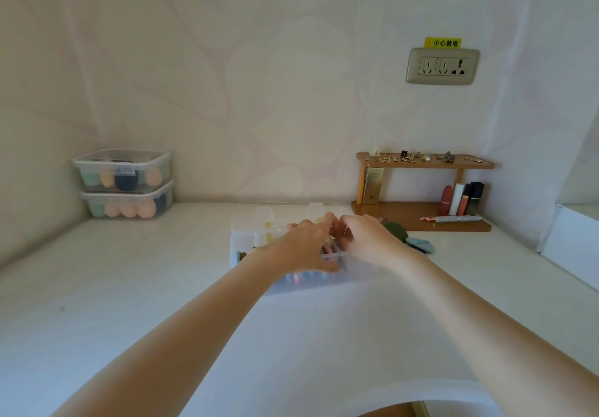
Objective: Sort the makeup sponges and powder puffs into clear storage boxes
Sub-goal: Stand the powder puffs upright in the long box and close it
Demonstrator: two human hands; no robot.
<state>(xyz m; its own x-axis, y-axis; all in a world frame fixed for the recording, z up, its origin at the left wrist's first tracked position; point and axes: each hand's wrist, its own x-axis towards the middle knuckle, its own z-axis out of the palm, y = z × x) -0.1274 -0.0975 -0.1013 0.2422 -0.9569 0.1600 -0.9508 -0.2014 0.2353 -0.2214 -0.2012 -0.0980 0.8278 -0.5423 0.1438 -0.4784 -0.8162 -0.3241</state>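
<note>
A clear storage box (249, 238) with dividers sits mid-table, holding coloured powder puffs on edge along its front. My left hand (301, 244) rests over the box, thumb on the front rim, fingers bent inside. My right hand (366, 238) reaches in beside it, fingertips meeting the left hand's; what they pinch is hidden. To the right of the box lie a dark green puff (397, 230) and a light blue puff (421, 244). Two closed clear boxes (124, 170) with egg-shaped sponges are stacked at the back left.
A wooden shelf (421, 163) with small trinkets on top and lipsticks (462, 199) below stands at the back right against the wall. A wall socket (442, 66) is above it. A white box (570, 241) is at the right edge.
</note>
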